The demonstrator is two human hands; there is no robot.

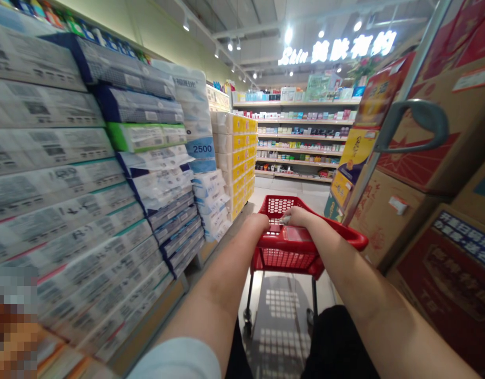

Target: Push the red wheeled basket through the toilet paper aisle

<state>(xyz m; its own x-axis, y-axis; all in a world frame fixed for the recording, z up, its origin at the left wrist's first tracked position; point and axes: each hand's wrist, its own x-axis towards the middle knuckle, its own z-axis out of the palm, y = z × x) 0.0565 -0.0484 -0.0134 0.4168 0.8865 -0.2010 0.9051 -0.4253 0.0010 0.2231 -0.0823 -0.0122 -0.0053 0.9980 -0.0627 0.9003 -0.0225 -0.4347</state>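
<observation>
A red plastic shopping cart (284, 258) with a mesh basket stands straight in front of me, on dark legs with wheels. My left hand (260, 223) lies on the left side of its handle, closed around the rim. Near the middle of the cart, my right hand (296, 216) is closed, with a small pale thing at its fingertips that is too small to name. Both forearms stretch forward over the handle. Inside the basket, the part beyond my hands is mostly hidden.
Tall stacks of packaged paper goods (148, 179) line the left side. Stacked cardboard boxes (400, 210) and a metal post with a grey-blue hook-like handle (420, 126) stand close on the right. Shelves of small products (297, 121) cross the far end beyond the tiled floor.
</observation>
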